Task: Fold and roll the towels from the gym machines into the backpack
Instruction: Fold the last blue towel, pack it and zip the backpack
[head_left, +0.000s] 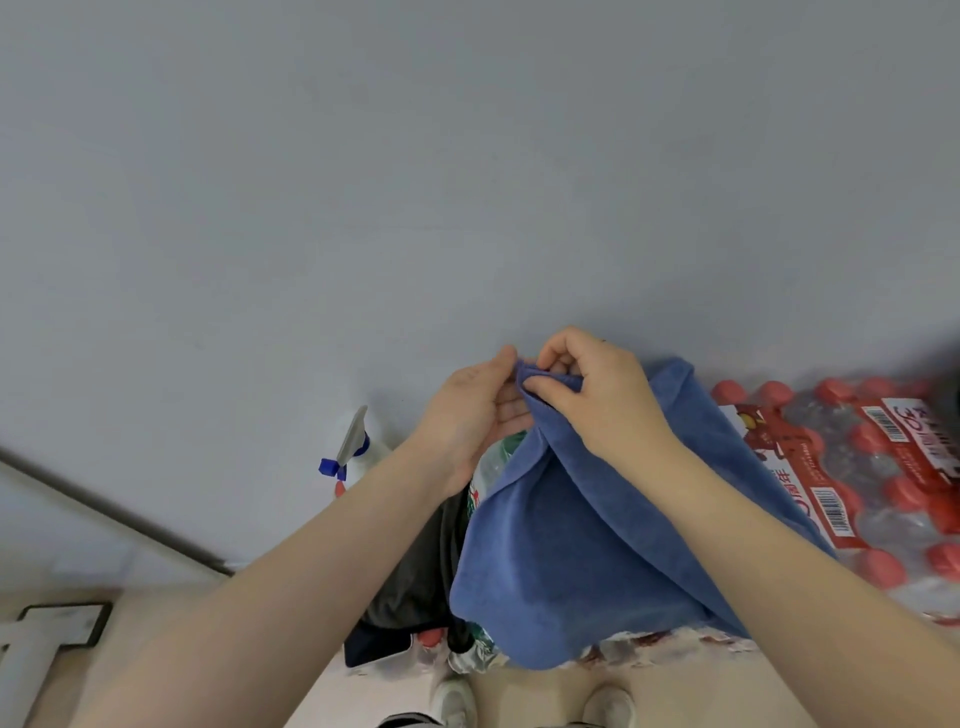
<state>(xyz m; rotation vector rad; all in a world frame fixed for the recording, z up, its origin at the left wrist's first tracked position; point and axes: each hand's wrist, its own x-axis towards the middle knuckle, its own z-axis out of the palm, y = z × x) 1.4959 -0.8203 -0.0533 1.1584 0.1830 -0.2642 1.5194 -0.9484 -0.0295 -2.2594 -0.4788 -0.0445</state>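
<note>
Head view looks down past both forearms to two shoes cut off at the bottom edge. Right hand (597, 395) pinches the top corner of a blue towel (571, 561) between thumb and curled fingers; left hand (478, 410) meets the same corner, its fingers partly hidden behind the cloth. Hanging, the towel covers much of a dark bag (410, 571) below it. At right, shrink-wrapped red-capped water bottles (872, 467) carry red labels with barcodes; the print is unreadable. A spray bottle (353, 452) with a blue nozzle stands left.
</note>
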